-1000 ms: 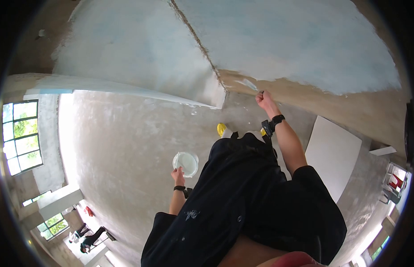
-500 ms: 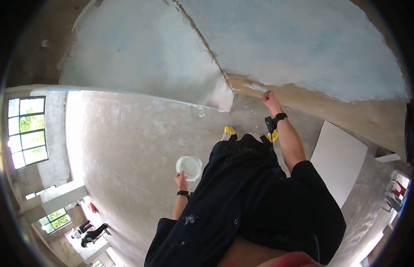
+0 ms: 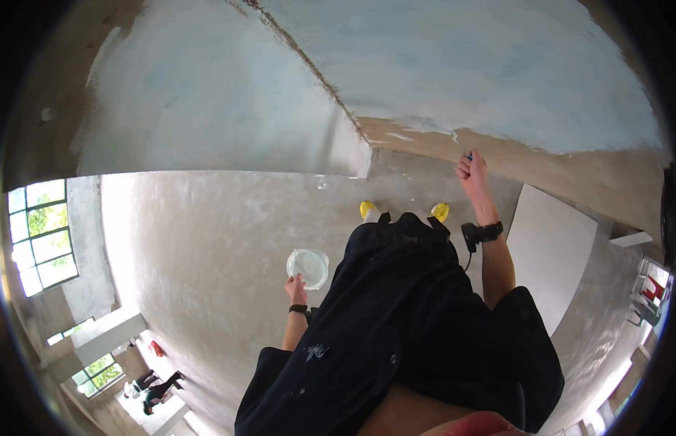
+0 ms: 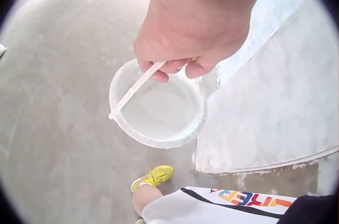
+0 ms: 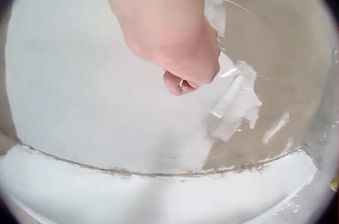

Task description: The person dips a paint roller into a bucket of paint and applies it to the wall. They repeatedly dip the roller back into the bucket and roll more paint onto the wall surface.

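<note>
My right hand [image 3: 475, 174] grips the handle of a small paint roller [image 5: 228, 97]. In the right wrist view its white, wet sleeve lies against the wall, over fresh white paint that borders the bare brown strip [image 5: 243, 142]. Down at my left side, my left hand [image 4: 193, 39] holds a white bucket [image 4: 117, 115] by its pale handle [image 4: 135, 87], which crosses the mouth at a slant. Pale, whitish paint [image 4: 161, 105] fills part of the bucket. The fingers curl under the handle, above the rim.
Two pale blue-white wall faces meet at a rough brown corner line [image 3: 298, 51]. A white board [image 3: 549, 254] lies on the floor at right, with a small white piece [image 3: 632, 238] beyond it. Two people [image 3: 153, 389] are far back at lower left, near windows.
My right hand has moved right along the lower wall with the roller, and the painted patch there has spread. My left hand keeps hold of the bucket at my side.
</note>
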`<move>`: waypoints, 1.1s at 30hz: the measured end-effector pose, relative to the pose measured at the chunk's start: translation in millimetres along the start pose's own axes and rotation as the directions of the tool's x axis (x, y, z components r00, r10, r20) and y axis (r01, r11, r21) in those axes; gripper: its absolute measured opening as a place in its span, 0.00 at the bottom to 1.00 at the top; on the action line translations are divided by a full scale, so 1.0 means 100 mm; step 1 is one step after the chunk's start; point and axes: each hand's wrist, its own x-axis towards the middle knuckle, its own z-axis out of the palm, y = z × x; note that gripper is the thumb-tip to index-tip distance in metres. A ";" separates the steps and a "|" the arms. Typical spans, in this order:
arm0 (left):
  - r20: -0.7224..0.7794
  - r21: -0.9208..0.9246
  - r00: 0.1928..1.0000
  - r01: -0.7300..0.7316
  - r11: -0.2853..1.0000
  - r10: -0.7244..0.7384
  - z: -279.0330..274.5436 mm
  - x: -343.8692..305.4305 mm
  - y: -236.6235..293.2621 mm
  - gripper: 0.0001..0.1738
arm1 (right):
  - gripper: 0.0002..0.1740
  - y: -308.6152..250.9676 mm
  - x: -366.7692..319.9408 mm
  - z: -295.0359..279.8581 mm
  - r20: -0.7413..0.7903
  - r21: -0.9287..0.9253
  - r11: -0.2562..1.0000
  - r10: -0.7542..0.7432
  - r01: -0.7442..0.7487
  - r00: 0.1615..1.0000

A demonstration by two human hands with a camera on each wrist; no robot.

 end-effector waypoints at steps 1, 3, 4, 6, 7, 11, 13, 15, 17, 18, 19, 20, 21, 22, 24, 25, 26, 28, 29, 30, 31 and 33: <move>-0.001 -0.001 1.000 -0.004 1.000 0.004 0.02 -0.03 0.02 0.04 | 0.16 -0.11 -0.19 0.04 0.008 -0.004 1.000 -0.019 0.019 1.000; 0.003 -0.001 1.000 -0.010 1.000 0.010 0.08 -0.02 0.08 0.04 | 0.15 -0.27 -0.45 0.08 0.012 -0.008 0.999 -0.043 0.043 0.999; 0.009 0.000 1.000 -0.018 1.000 0.018 0.09 -0.02 0.09 0.04 | 0.15 -0.33 -0.55 0.08 0.018 -0.020 0.998 -0.062 0.062 0.998; 0.019 -0.003 1.000 -0.025 1.000 0.025 0.13 0.00 0.09 0.05 | 0.15 -0.37 -0.60 0.08 0.026 -0.036 0.996 -0.084 0.085 0.996; 0.029 -0.010 0.999 -0.029 1.000 0.029 0.13 -0.01 0.09 0.05 | 0.15 -0.35 -0.59 0.08 0.002 -0.011 0.997 -0.080 0.080 0.997; 0.042 -0.021 0.998 -0.038 0.999 0.039 0.13 -0.03 0.11 0.05 | 0.15 0.05 -0.06 -0.13 0.012 0.005 1.000 0.010 -0.010 1.000; 0.047 -0.013 0.998 -0.046 0.999 0.047 0.11 -0.14 0.20 0.05 | 0.15 0.31 0.29 -0.23 0.021 -0.034 0.997 0.073 -0.073 0.997; 0.052 -0.006 0.997 -0.055 0.998 0.055 0.10 -0.22 0.28 0.05 | 0.16 0.57 0.73 -0.33 0.027 -0.041 0.994 0.098 -0.097 0.995; 0.099 -0.014 0.989 -0.108 0.994 0.109 0.07 -0.23 0.29 0.03 | 0.18 0.83 1.01 -0.38 -0.029 -0.125 0.989 0.079 -0.082 0.996; 0.103 -0.049 0.984 -0.139 0.989 0.144 0.03 -0.18 0.24 0.03 | 0.18 0.92 1.12 -0.35 -0.083 -0.206 0.978 0.017 -0.034 0.996; 0.113 -0.096 0.978 -0.165 0.982 0.176 -0.01 -0.11 0.16 0.02 | 0.20 1.15 1.40 -0.53 -0.050 -0.213 0.976 0.026 -0.036 0.998; 0.114 -0.090 0.980 -0.151 0.984 0.161 0.00 -0.09 0.16 0.02 | 0.23 1.25 1.61 -0.66 -0.015 -0.224 0.974 0.031 -0.033 0.999; 0.110 -0.083 0.983 -0.137 0.987 0.146 -0.01 -0.10 0.18 0.02 | 0.20 1.15 1.47 -0.56 -0.039 -0.242 0.968 0.051 -0.059 0.998; 0.077 -0.074 0.988 -0.125 0.989 0.131 0.01 -0.12 0.22 0.02 | 0.17 1.08 1.28 -0.41 -0.060 -0.257 0.962 0.078 -0.091 0.995; 0.063 -0.073 0.992 -0.105 0.992 0.110 -0.01 -0.01 0.14 0.02 | 0.17 0.97 1.02 -0.18 -0.025 -0.280 0.951 0.129 -0.131 0.991; 0.058 -0.046 0.993 -0.100 0.994 0.103 -0.03 -0.03 0.17 0.03 | 0.16 1.01 0.99 -0.17 -0.011 -0.283 0.941 0.191 -0.187 0.981; 0.051 -0.014 0.994 -0.096 0.995 0.096 -0.04 -0.05 0.18 0.03 | 0.16 1.05 0.99 -0.14 -0.008 -0.292 0.936 0.204 -0.198 0.979; 0.029 -0.020 0.995 -0.096 0.995 0.097 -0.07 -0.05 0.16 0.04 | 0.15 1.22 1.09 -0.11 0.004 -0.335 0.929 0.167 -0.156 0.986; 0.028 -0.033 0.994 -0.102 0.994 0.103 -0.07 -0.05 0.16 0.04 | 0.15 1.30 1.14 -0.07 0.009 -0.336 0.927 0.182 -0.169 0.983; 0.028 -0.047 0.994 -0.109 0.993 0.110 -0.09 -0.05 0.16 0.04 | 0.15 1.37 1.17 -0.01 -0.017 -0.345 0.921 0.186 -0.180 0.982; 0.008 -0.050 0.996 -0.086 0.995 0.087 -0.10 -0.05 0.17 0.04 | 0.16 1.45 1.20 0.05 -0.043 -0.353 0.916 0.187 -0.190 0.981; -0.007 -0.056 0.997 -0.072 0.996 0.072 -0.15 -0.03 0.16 0.03 | 0.16 1.58 1.25 0.19 -0.062 -0.321 0.922 0.206 -0.215 0.977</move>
